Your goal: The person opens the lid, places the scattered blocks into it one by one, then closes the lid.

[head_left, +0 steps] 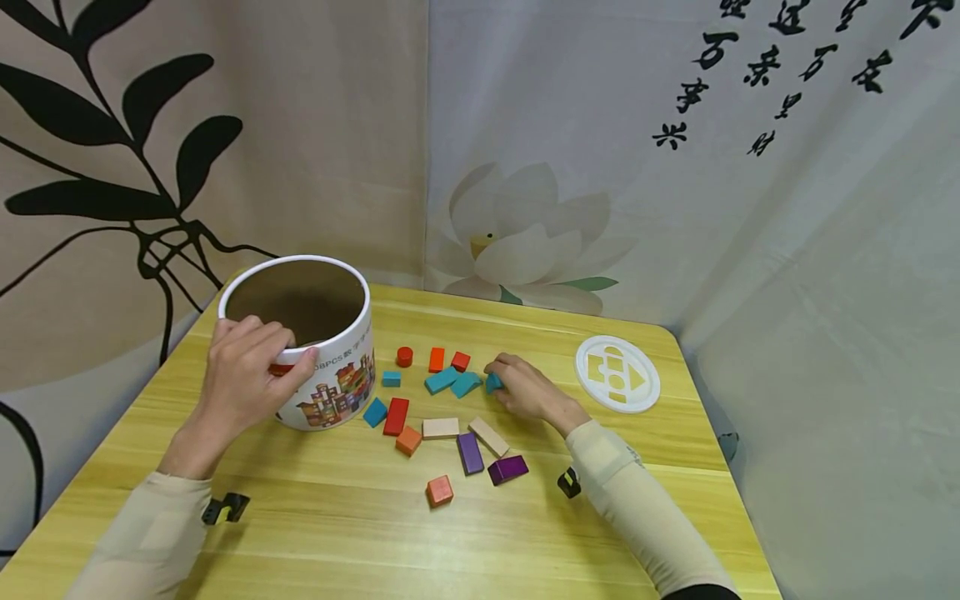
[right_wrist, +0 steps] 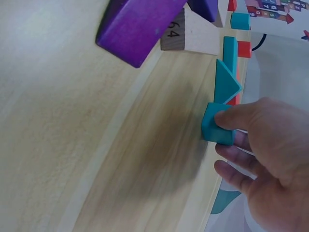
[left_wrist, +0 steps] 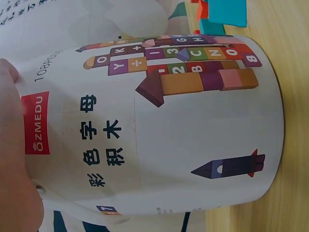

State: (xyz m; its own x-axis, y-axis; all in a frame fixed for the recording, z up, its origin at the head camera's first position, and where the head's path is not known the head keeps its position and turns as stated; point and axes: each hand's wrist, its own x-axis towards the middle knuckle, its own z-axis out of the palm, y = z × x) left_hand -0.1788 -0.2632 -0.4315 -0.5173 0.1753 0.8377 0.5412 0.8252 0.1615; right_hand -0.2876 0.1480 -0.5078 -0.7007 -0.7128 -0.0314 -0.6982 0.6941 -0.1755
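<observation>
At four o'clock, the right hand (right_wrist: 277, 154) pinches a teal block (right_wrist: 213, 133); a teal triangular block (right_wrist: 225, 86) sits at that block's twelve. A pale wooden block marked "64" (right_wrist: 200, 36) lies toward one.

One bucket (head_left: 341, 392); one lid (head_left: 588, 387); fifteen blocks (head_left: 440, 428): five blue, two purple, two cream, six red or orange.

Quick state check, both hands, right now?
Left hand: closed, gripping the rim of the white bucket.
Right hand: closed, pinching a teal block between thumb and fingers.
</observation>
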